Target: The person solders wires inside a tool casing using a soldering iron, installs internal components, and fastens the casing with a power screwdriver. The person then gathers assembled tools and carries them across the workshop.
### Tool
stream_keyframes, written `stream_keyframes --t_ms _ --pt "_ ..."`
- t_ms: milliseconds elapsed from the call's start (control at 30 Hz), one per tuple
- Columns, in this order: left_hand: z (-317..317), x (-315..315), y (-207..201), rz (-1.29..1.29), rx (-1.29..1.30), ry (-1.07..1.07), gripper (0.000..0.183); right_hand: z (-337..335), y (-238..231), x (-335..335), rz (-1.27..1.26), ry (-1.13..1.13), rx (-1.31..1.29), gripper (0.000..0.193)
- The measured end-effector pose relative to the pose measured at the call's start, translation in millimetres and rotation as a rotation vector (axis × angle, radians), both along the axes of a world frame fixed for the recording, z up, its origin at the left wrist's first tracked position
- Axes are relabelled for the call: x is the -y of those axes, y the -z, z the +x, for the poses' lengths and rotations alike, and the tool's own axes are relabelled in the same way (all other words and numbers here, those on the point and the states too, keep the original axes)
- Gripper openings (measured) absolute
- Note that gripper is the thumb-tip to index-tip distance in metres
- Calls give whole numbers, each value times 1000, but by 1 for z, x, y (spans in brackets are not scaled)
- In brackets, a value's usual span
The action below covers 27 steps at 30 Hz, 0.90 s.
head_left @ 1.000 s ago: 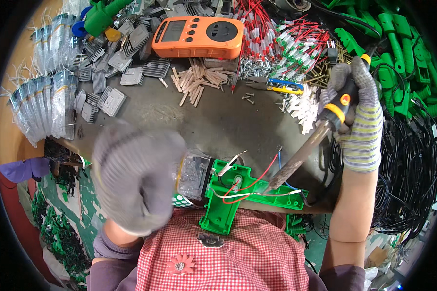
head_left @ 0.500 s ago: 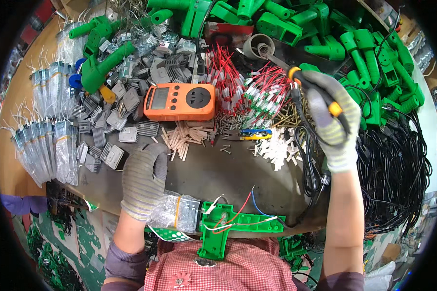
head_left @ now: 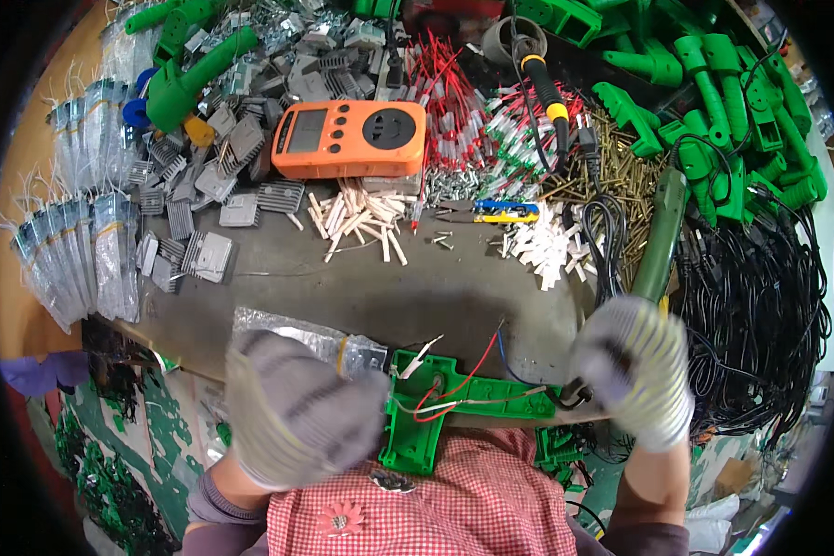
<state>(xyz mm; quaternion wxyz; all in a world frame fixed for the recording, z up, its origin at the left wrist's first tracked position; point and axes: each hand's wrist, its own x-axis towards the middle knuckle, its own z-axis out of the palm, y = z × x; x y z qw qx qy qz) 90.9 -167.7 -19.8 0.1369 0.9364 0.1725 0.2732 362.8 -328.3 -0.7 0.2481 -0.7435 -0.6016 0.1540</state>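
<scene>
In front of me lies a green plastic handle shell, open side up, with red, blue and white wires in and above it. My left hand, gloved and motion-blurred, is at the shell's left edge, over a clear plastic bag; its fingers are smeared. My right hand, also gloved, is curled beside the shell's right end, near the black cord there. What it holds is hidden. A green elongated power tool reaches down behind that hand. The soldering iron rests in its holder.
An orange meter stands among grey metal heat sinks, white sticks, red-wired parts, brass screws and blue-yellow cutters. Black cables and green shells fill the right. Bagged parts line the left.
The soldering iron has gone from my right hand into the holder. That hand has come down toward the shell's right end. My left hand has moved down and right toward the shell.
</scene>
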Motion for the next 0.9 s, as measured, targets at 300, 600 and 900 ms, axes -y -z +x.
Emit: stream_keyframes --t_ms 300,600,900 --pt "21 24 11 -352 -25 194 23 -24 16 9 -21 -122 -225 18" --pt "12 24 22 -240 69 257 28 -21 6 5 -185 -127 -845 23" --pt "20 31 19 113 -70 314 24 -50 3 -11 -145 -133 -460 23"
